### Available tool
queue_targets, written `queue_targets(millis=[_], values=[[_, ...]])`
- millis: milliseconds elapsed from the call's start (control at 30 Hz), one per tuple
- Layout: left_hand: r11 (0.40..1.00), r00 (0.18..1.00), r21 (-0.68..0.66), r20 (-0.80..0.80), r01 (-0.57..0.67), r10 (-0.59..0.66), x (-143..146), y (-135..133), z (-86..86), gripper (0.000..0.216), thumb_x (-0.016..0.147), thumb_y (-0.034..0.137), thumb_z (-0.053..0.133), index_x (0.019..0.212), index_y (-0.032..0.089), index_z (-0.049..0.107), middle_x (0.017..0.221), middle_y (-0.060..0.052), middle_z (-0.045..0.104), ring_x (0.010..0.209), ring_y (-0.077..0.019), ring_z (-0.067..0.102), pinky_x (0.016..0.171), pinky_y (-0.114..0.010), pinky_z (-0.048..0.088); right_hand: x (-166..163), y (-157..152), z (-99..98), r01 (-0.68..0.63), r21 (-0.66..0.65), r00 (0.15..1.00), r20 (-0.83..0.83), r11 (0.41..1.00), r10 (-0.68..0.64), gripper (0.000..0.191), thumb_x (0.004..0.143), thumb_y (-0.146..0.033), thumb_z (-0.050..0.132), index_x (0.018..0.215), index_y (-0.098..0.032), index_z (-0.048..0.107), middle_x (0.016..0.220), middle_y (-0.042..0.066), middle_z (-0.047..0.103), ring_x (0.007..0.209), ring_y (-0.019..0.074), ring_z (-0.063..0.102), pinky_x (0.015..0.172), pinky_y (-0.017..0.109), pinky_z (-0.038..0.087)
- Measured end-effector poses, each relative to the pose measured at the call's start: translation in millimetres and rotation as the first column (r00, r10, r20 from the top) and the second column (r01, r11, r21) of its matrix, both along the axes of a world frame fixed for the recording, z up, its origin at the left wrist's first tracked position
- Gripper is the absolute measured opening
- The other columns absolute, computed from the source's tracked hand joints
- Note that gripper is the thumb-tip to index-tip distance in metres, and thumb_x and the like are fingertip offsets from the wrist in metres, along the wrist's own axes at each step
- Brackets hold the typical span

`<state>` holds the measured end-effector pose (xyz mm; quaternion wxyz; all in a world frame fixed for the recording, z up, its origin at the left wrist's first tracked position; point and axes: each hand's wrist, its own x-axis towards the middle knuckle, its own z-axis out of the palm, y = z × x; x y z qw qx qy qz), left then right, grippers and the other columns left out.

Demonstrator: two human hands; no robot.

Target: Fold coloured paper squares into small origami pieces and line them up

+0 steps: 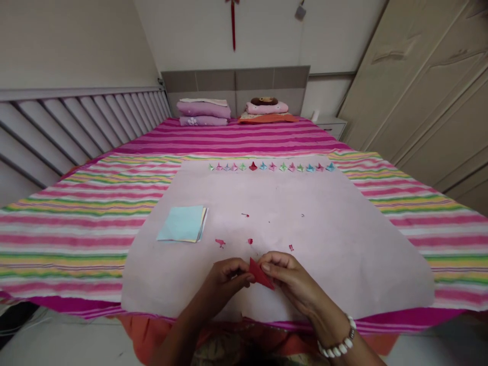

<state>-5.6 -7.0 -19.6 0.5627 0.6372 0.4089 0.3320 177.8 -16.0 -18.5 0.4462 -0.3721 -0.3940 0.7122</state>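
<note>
The left hand (pixel 229 278) and the right hand (pixel 287 277) are close together over the near part of the pale sheet (pixel 328 218), each pinching one side of a folded red paper (pixel 261 276) between thumb and fingers. A bracelet of white beads (pixel 338 347) circles the right wrist, just past the pale sheet's near edge. Beyond the fingers, a few small red pieces (pixel 220 243) are scattered over the middle of the pale sheet, too small to tell whether they are loose scraps or printed marks. A stack of square papers (pixel 181 223), light blue on top, lies on the sheet's left part. Along its far edge runs a row of little folded paper figures in green, pink and blue, with a dark red figure (pixel 253 166) among them. Under and around the pale sheet spreads a striped bedspread (pixel 80 223) in pink, white, yellow and green, turning to magenta stripes past the far edge. Farther beyond the sheet, folded purple bedding (pixel 204 109) and a pink and orange pile (pixel 267 108) sit before a grey headboard (pixel 213 81); a red ornament (pixel 233 28) hangs on the wall above. Well to the sheet's left stands a slatted rail (pixel 102 114); to its far right are a white bedside cabinet (pixel 331 125) and pale panelled doors (pixel 427 96).
</note>
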Motion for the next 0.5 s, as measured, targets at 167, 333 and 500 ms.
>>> queue_targets(millis=[167,333,500], values=[[0.999,0.999,-0.045,0.020,0.025,-0.025,-1.3,1.9,3.4,0.017,0.082,0.028,0.061,0.070,0.016,0.065,0.064,0.001,0.056,0.063,-0.0119,0.049,0.061,-0.023,0.038,-0.4,1.7,-2.7,0.005,0.013,1.000,0.012,1.000,-0.005,0.023,0.073,-0.039,0.073,0.067,-0.016,0.070,0.061,0.000,0.063,0.057,0.0117,0.051,0.060,0.026,0.039],[0.998,0.999,-0.063,0.045,0.031,-0.028,-1.1,1.6,1.4,0.018,0.081,0.029,0.063,0.069,0.015,0.063,0.063,0.001,0.056,0.062,-0.0111,0.049,0.060,-0.023,0.038,-1.8,0.9,-2.1,-0.023,0.011,0.999,-0.039,1.000,0.024,0.018,0.073,-0.033,0.075,0.070,-0.016,0.071,0.065,0.001,0.066,0.062,0.0124,0.055,0.062,0.025,0.040],[0.997,0.998,-0.077,0.058,0.016,-0.011,-0.8,2.7,1.1,0.019,0.079,0.031,0.065,0.068,0.015,0.065,0.062,0.001,0.057,0.062,-0.0119,0.050,0.060,-0.023,0.039,-2.5,2.5,0.5,-0.006,-0.003,1.000,-0.029,1.000,0.006,0.019,0.071,-0.036,0.076,0.068,-0.017,0.072,0.060,-0.001,0.064,0.054,0.0106,0.052,0.055,0.024,0.039]])
